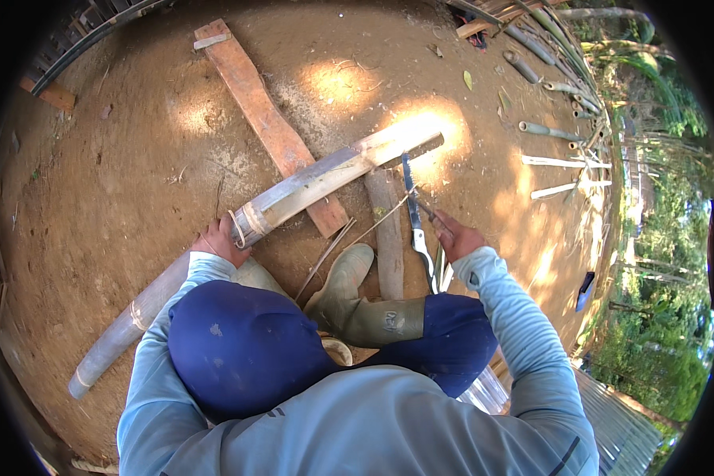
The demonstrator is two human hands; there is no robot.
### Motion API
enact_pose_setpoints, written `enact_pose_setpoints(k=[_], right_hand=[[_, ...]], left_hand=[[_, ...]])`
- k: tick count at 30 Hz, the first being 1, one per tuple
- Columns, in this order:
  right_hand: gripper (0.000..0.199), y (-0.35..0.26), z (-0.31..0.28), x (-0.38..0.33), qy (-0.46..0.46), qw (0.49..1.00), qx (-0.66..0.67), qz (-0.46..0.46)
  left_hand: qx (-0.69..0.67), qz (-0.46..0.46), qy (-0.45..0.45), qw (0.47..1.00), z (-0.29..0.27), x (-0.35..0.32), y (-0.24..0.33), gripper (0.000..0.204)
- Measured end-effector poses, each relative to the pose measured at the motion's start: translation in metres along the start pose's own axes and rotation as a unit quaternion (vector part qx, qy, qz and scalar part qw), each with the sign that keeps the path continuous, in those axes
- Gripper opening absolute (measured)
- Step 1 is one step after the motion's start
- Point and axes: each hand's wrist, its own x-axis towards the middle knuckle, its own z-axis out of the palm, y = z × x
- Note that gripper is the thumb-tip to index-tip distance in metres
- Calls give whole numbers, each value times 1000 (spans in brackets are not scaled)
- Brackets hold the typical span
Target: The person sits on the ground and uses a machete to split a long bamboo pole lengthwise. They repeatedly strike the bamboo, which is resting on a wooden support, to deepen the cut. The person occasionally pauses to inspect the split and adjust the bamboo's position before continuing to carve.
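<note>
A long thick bamboo pole (305,193) runs diagonally from the lower left to the sunlit upper middle, its far part split or shaved pale. My left hand (220,240) is closed over it beside a node ring, above my left knee. My right hand (458,236) grips a slim dark tool (427,210), perhaps a knife, pointing up and left; its exact kind is unclear. The tool's tip is near a thin bamboo strip (385,216). A hand saw (412,198) with a dark blade and pale handle lies just left of my right hand.
Under the pole lie a reddish plank (255,99) and a short grey wooden piece (387,254). My rubber boot (349,289) stands between them. Several bamboo lengths (551,131) lie at the right. Corrugated metal sheeting (623,428) is at the lower right.
</note>
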Motion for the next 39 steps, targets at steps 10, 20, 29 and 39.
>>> enact_pose_setpoints(k=[10,20,29,39], right_hand=[[61,29,89,-64,-60,992,-27,-109],[46,58,156,21,-184,974,-119,55],[57,60,165,47,-196,966,-70,154],[85,-98,91,112,161,975,67,-135]], left_hand=[[-15,7,-35,999,-3,9,-4,99],[-78,56,-163,982,-21,62,-37,100],[-319,62,-279,904,22,119,-82,84],[-337,63,-273,899,13,117,-85,89]])
